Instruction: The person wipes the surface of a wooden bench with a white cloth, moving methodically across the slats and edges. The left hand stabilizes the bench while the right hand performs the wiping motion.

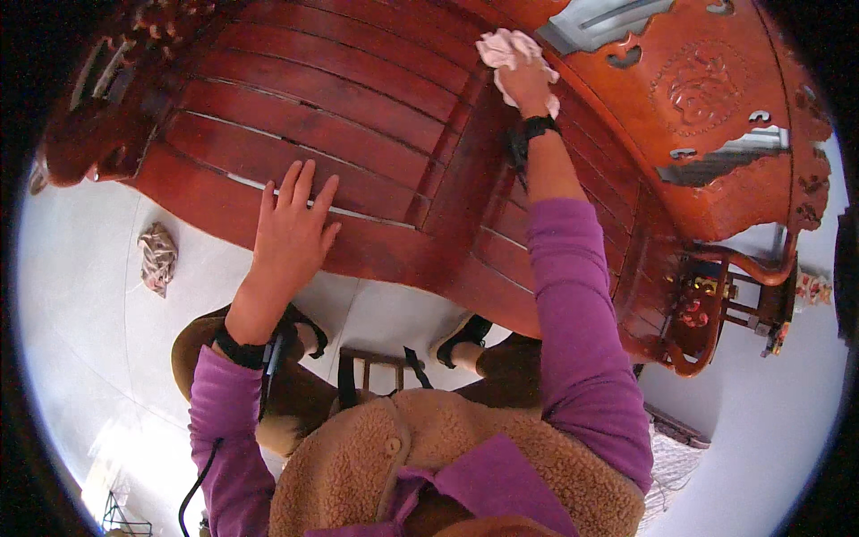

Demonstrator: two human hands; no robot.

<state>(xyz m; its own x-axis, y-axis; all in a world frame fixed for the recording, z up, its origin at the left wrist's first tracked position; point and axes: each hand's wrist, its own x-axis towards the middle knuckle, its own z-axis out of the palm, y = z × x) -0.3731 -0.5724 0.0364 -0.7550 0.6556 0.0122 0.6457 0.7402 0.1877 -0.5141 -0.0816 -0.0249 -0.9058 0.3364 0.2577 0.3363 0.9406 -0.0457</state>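
Note:
A carved wooden bench with a slatted seat [376,121] stretches before me, its reddish surface shiny. My right hand [527,84] is on a crumpled pale pink cloth [513,48], pressed to the seat near the foot of the orange-brown carved backrest [698,87]. Over the front edge of the seat, my left hand [295,218] rests flat with its fingers spread and nothing in it. Both wrists carry black bands.
A carved armrest [100,114] rises at the left, and another curved one [704,315] at the right. A crumpled brownish cloth [158,258] lies on the pale floor at the left. Behind my feet is a small wooden stool [379,370].

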